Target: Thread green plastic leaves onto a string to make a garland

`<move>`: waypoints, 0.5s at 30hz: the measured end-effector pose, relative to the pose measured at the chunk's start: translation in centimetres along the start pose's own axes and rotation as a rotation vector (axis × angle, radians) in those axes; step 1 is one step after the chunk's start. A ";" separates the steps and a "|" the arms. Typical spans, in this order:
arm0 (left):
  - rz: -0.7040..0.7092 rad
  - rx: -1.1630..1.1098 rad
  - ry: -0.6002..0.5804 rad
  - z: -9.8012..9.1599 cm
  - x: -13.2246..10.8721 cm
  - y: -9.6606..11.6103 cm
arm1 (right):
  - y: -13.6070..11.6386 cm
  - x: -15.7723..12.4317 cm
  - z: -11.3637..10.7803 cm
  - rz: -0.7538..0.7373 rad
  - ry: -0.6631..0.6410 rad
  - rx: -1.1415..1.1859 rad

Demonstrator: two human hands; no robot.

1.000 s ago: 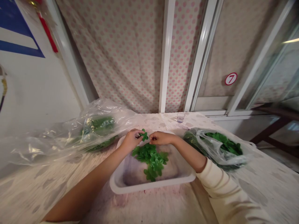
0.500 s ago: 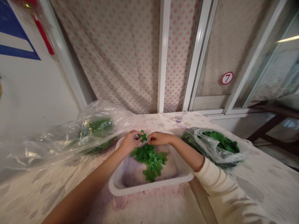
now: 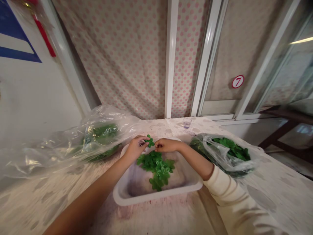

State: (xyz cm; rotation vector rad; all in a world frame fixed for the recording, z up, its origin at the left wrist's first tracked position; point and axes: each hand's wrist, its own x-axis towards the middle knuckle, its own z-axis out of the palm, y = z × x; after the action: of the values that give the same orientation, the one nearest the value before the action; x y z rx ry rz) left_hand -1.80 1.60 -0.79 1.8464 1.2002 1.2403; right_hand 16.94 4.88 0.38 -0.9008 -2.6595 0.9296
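Observation:
Between the thumb and fingers of my left hand (image 3: 137, 146) is a small green leaf piece (image 3: 149, 141) with rounded lobes. My right hand (image 3: 166, 145) is closed in a pinch right beside that leaf, at its right edge; whatever its fingertips hold is too small to make out. Both hands are over the far part of a white plastic tray (image 3: 156, 197). Below them in the tray lies a loose pile of similar green leaves (image 3: 158, 169), some dark and some lighter and glossy.
On the left lies a clear plastic bag (image 3: 122, 120) with green pieces inside. An open plastic bag (image 3: 256, 153) of green leaves (image 3: 231, 148) sits to the right. A small clear cup (image 3: 187, 123) stands at the back of the cloth-covered table (image 3: 281, 182).
The leaf in my left hand has turned slightly and sits a little closer to my right fingertips. The hands have barely moved; the pile looks the same.

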 end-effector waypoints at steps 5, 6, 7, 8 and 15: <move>0.012 0.021 -0.009 0.0 0.0 0.1 | 0.4 0.1 0.1 0.007 0.015 -0.003; 0.012 0.024 -0.012 0.0 -0.1 0.2 | 0.4 0.2 0.1 0.005 0.019 -0.005; 0.011 0.024 -0.017 0.0 -0.1 0.2 | 0.4 0.2 0.1 0.003 0.021 -0.008; 0.011 0.023 -0.021 0.0 -0.1 0.3 | 0.4 0.2 0.1 0.001 0.022 -0.011; 0.015 0.015 -0.020 -0.1 -0.2 0.5 | 0.0 0.0 0.0 0.003 0.017 -0.013</move>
State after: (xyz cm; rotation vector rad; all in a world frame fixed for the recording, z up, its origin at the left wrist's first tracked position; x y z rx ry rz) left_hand -1.75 1.27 -0.42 1.8776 1.1903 1.2207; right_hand 16.93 4.90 0.34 -0.9121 -2.6537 0.9031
